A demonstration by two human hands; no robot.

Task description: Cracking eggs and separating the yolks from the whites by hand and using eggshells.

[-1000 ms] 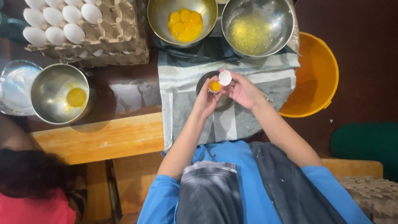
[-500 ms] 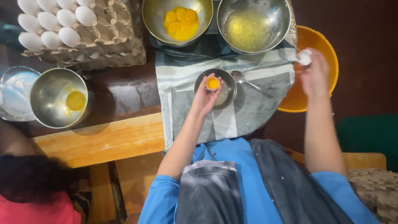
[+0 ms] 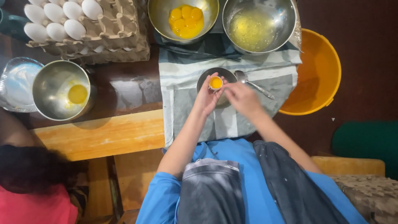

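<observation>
My left hand (image 3: 207,97) holds a half eggshell with a yolk (image 3: 215,82) in it, over a small dark bowl (image 3: 203,79) on a striped cloth (image 3: 232,120). My right hand (image 3: 242,97) is beside it with fingers loosely curled and nothing in them, touching the left fingertips. A spoon (image 3: 253,83) lies next to the small bowl. Behind stand a steel bowl of several yolks (image 3: 184,18) and a steel bowl of egg white (image 3: 257,27).
An egg carton (image 3: 120,29) with several white eggs sits at the back left. A steel bowl with one yolk (image 3: 62,89) and a glass lid (image 3: 16,85) stand left. An orange bucket (image 3: 319,70) stands right. Another person (image 3: 29,182) is at lower left.
My right hand went out over the orange bucket with the empty shell half, then came back empty to my left hand. The left hand kept the yolk-filled shell over the small bowl.
</observation>
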